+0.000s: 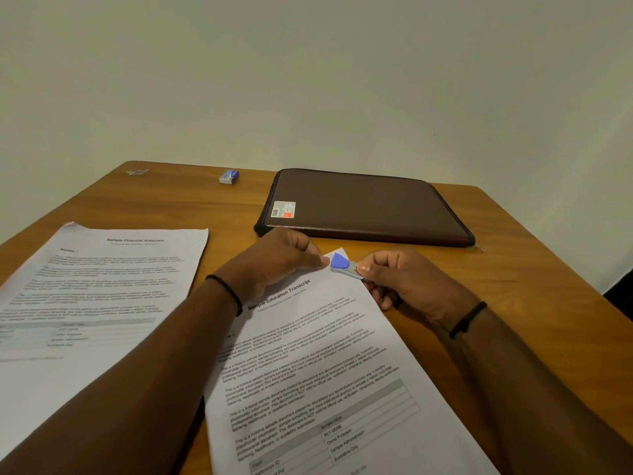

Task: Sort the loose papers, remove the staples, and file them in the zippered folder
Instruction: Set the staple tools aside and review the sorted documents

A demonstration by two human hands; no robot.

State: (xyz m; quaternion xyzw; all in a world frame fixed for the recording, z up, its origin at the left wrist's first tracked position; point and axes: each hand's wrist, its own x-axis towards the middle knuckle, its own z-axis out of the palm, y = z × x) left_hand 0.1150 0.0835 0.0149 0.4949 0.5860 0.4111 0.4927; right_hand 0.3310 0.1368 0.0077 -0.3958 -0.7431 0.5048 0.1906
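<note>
The transcript papers are lying nearest on the table. The left hand is pinching their top corner, fingers curled. The right hand is gripping the blue staple remover against that corner. Beyond, the zippered folder is lying closed, contents hidden.

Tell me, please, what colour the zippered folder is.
Dark brown with black edging, seen in the head view: zippered folder.
</note>
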